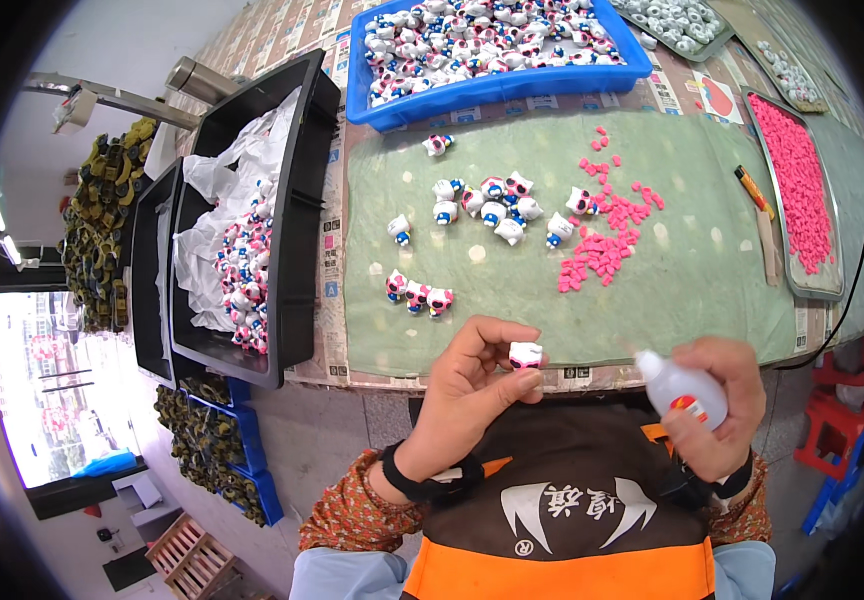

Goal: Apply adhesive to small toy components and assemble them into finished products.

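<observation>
Between the thumb and fingers of my left hand [477,380] is a small white cat figurine [525,356] with a pink-and-black part at its lower edge. My right hand [727,400] is wrapped round a translucent squeeze bottle [685,389] with a white cap, tilted so its nozzle points up and left, apart from the figurine. Ahead on the green mat [512,330] lie several white and blue figurines [493,213] and a short row of figurines with pink [418,296]. A scatter of small pink pieces [592,258] lies right of them.
A blue tray [497,110] heaped with figurines stands at the back. To the left, a black crate [297,230] holds white paper and figurines. A metal tray [832,280] of pink pieces sits right, near an orange-handled tool [752,188]. Red stools [832,430] stand on the floor.
</observation>
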Demonstrator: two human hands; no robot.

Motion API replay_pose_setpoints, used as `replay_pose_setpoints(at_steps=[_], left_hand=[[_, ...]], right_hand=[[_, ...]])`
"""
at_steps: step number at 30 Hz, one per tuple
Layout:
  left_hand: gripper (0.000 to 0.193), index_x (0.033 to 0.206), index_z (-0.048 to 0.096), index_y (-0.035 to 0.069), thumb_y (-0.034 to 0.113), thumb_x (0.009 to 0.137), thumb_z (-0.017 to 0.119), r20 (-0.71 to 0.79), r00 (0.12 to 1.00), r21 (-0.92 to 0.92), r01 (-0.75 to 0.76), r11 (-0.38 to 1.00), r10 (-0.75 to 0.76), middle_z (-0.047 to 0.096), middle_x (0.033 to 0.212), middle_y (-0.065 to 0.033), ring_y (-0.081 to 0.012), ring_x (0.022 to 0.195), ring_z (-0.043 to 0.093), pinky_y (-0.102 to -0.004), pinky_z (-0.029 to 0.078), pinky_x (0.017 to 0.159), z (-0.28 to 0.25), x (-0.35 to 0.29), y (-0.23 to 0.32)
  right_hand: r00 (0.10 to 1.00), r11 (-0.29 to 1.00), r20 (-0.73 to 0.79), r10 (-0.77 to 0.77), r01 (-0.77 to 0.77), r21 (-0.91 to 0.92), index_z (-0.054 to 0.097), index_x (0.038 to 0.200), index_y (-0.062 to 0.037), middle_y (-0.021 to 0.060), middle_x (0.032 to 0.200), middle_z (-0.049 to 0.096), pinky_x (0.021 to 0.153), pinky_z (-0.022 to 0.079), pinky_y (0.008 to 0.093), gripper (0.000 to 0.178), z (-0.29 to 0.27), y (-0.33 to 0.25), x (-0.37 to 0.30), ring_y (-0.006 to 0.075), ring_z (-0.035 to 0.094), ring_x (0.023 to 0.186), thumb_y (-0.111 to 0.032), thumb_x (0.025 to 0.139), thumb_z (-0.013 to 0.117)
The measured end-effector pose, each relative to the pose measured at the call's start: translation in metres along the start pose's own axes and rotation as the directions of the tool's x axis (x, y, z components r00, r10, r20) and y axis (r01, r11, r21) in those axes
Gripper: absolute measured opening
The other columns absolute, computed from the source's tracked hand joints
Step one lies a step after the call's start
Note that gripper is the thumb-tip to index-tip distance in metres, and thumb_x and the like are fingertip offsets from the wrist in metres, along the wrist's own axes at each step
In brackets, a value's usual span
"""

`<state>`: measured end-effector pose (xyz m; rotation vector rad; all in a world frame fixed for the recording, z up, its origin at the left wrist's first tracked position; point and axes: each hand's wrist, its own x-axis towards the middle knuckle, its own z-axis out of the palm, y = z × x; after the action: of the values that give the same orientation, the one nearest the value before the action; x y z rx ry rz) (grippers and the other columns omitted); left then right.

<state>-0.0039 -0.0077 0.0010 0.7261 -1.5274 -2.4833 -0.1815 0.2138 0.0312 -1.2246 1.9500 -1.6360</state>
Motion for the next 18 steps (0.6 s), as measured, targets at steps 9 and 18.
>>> replay_pose_setpoints(at_steps=[9, 18], left_hand=[[0.035, 0.126, 0.054, 0.001, -0.005, 0.095, 0.071, -0.102, 0.990, 0.054, -0.096, 0.994, 0.101, 0.062, 0.113, -0.0062, -0.0099, 0.106, 0.064, -0.0247, 0.058, 0.090, 0.015, -0.010, -0.025], [0.035, 0.122, 0.054, 0.000, -0.004, 0.093, 0.074, -0.120, 0.986, 0.093, -0.105, 0.990, 0.116, 0.063, 0.111, -0.0076, -0.0092, 0.103, 0.064, -0.0220, 0.058, 0.081, 0.016, -0.011, -0.026]], right_hand=[[0.976, 0.978, 0.098, -0.197, 0.202, -0.049, 0.070, 0.109, -0.0038, 0.0084, 0.077, 0.069, 0.050, 0.043, 0.0356, 0.037, 0.020, -0.008, 0.011, 0.0253, 0.059, 0.054, -0.007, 0.074, 0.082], [0.957, 0.953, 0.152, -0.246, 0.268, -0.140, 0.069, 0.111, -0.0048, 0.0065, 0.067, 0.062, 0.049, 0.042, 0.0370, 0.039, 0.029, -0.007, 0.012, 0.0258, 0.057, 0.051, -0.007, 0.074, 0.082]])
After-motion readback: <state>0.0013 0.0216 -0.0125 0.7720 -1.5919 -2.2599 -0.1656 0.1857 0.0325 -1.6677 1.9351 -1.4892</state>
